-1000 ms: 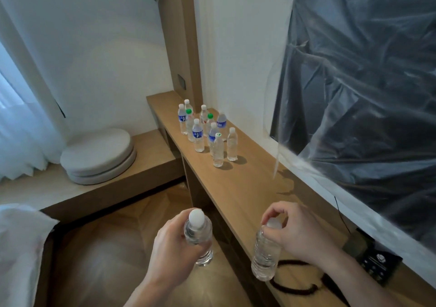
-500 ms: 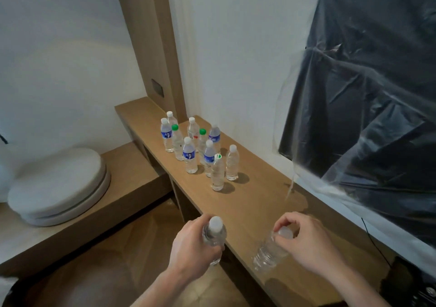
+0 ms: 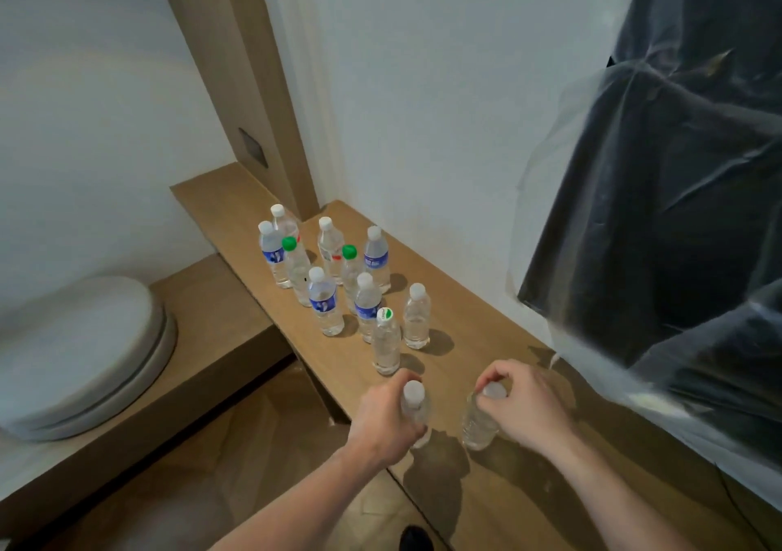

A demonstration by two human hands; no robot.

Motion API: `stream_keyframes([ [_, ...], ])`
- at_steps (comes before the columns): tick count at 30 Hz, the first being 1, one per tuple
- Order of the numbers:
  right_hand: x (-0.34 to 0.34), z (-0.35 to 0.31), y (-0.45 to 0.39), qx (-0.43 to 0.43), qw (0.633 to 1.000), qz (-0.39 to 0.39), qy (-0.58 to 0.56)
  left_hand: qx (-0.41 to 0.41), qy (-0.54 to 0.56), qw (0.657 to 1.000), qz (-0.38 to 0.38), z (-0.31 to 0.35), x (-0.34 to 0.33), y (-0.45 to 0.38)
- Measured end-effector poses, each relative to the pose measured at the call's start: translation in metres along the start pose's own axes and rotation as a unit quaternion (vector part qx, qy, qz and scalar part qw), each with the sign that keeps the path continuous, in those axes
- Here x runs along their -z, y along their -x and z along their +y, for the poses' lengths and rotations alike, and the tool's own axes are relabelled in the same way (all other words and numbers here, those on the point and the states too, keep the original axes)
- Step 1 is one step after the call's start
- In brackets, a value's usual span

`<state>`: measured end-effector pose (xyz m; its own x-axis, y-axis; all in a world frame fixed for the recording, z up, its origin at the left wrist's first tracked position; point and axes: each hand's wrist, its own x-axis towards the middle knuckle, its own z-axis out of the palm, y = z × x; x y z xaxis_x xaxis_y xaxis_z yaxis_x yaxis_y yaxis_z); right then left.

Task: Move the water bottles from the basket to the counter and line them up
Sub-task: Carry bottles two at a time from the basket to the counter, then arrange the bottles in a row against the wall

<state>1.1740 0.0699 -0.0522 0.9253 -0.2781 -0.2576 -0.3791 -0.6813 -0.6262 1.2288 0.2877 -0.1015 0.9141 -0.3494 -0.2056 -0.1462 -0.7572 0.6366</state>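
The left hand point(image 3: 387, 417) has its fingers point(image 3: 406, 375) curled shut around the shoulder of a clear bottle point(image 3: 417, 413), the white cap poking up just past the thumb side. The right hand point(image 3: 524, 402) grips differently: its fingertips point(image 3: 486, 381) are pinched closed over the cap of a second clear bottle point(image 3: 478, 423), whose body hangs below the palm. Both bottles sit low over the wooden counter point(image 3: 499, 491); whether their bases already touch it cannot be told.

Just beyond the left hand's knuckles stands the nearest lined-up bottle point(image 3: 386, 345), with another point(image 3: 417, 317) beside it and the rest of the standing bottles point(image 3: 326, 279) farther out in two rough rows. The basket is not in view.

The chief risk probably lies with the left hand: its knuckles are near that closest bottle, and a forward nudge while releasing could topple it into the ones behind, which stand close enough to fall in turn. The left-hand bottle also sits near the counter's front edge point(image 3: 338, 406); set down slightly off, it could tip to the floor. The right hand's cap-only pinch leaves the body free to swing, so it may land tilted and wobble.
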Motion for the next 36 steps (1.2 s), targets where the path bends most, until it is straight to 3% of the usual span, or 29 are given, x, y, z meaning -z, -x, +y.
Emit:
stream_keyframes([
  [10,-0.034,-0.005,-0.08,-0.017,1.0,0.004,-0.015,-0.002,-0.016,0.998,-0.055,-0.01,-0.011,-0.057],
  [24,-0.042,-0.025,-0.069,-0.084,0.996,0.029,-0.023,-0.11,-0.071,0.985,-0.113,-0.032,0.017,-0.076],
  [31,-0.043,-0.106,-0.047,-0.049,0.989,0.107,-0.084,-0.116,0.0,0.991,-0.063,-0.08,0.119,-0.059],
  [36,-0.077,-0.191,-0.057,0.031,0.991,0.07,-0.108,-0.097,-0.002,0.995,0.016,-0.14,0.226,-0.062],
])
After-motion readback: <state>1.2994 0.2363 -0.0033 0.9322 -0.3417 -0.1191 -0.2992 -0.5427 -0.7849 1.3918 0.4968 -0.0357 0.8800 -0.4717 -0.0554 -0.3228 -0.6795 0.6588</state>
